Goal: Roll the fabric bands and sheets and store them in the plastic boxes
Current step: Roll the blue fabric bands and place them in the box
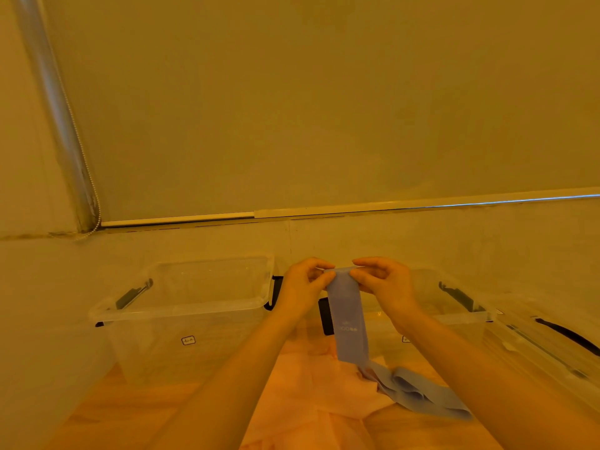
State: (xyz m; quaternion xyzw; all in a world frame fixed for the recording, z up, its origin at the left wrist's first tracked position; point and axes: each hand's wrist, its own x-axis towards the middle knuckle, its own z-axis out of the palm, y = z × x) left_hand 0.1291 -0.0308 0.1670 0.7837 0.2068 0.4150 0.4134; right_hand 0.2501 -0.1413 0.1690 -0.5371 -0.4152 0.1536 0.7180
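A long blue fabric band [349,323] hangs from both my hands, held up between two clear plastic boxes. My left hand [303,287] pinches its top left corner and my right hand [383,284] pinches the top right corner. The band's lower end lies in loose folds on a pale pink sheet [311,394] spread on the wooden surface. The left plastic box [181,310] stands open with black handle clips. The right plastic box [454,306] is partly hidden behind my right forearm.
A clear lid with a black handle [552,345] leans at the right of the right box. A wall with a roller blind and its bead chain [81,147] rises behind the boxes. Wooden surface shows at the lower left.
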